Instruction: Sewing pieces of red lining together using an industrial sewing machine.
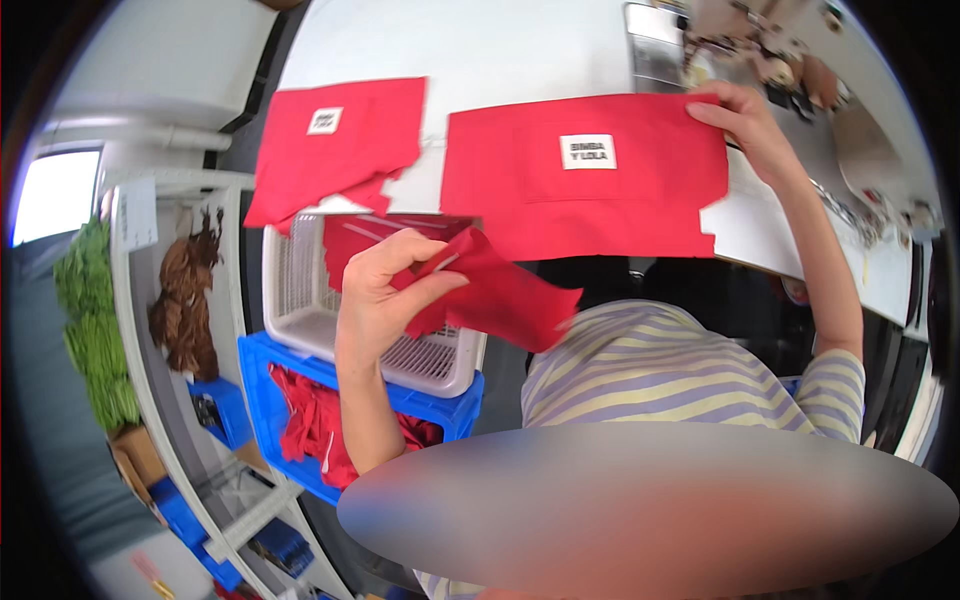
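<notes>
A red fabric panel (490, 190) with a white label on a stitched pocket lies at the table's front edge, its right side notched. My right hand (745, 125) pinches its far right corner between thumb and fingers. In front of my left side, my left hand (385, 285) is closed on a red fabric piece (520, 300), which hangs folded from the fingertips over a basket. Farther left, a second red panel (345, 150) with a white label rests on the table, its near edge irregular and overhanging.
The white table (480, 45) runs across the front. Below its left part, a pale plastic basket (290, 310) holding red cloth sits above a blue crate (262, 400) with more red cloth. A metal shelf (175, 330) stands at left. Machine parts (770, 60) crowd the far right.
</notes>
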A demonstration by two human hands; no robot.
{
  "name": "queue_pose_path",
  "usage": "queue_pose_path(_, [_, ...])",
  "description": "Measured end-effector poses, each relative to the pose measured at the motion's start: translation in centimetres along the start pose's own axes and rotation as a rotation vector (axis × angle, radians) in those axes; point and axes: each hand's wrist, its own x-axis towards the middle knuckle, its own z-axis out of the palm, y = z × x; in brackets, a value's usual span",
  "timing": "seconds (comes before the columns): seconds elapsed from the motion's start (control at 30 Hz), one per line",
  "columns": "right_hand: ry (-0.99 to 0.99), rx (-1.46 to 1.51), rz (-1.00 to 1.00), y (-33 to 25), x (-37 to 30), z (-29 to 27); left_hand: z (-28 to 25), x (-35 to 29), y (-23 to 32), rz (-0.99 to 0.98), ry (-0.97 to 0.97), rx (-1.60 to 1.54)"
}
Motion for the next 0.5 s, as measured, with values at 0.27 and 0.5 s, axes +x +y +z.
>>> queue_pose_path(0.27, [-0.164,0.098,-0.361,-3.5,-5.8,3.2,10.5,8.2,5.5,0.212,-0.176,0.153])
queue_pose_path(0.5, [-0.288,-0.247,-0.427,-7.4,-8.7,-0.2,13.2,9.4,6.4,0.465,0.135,0.304])
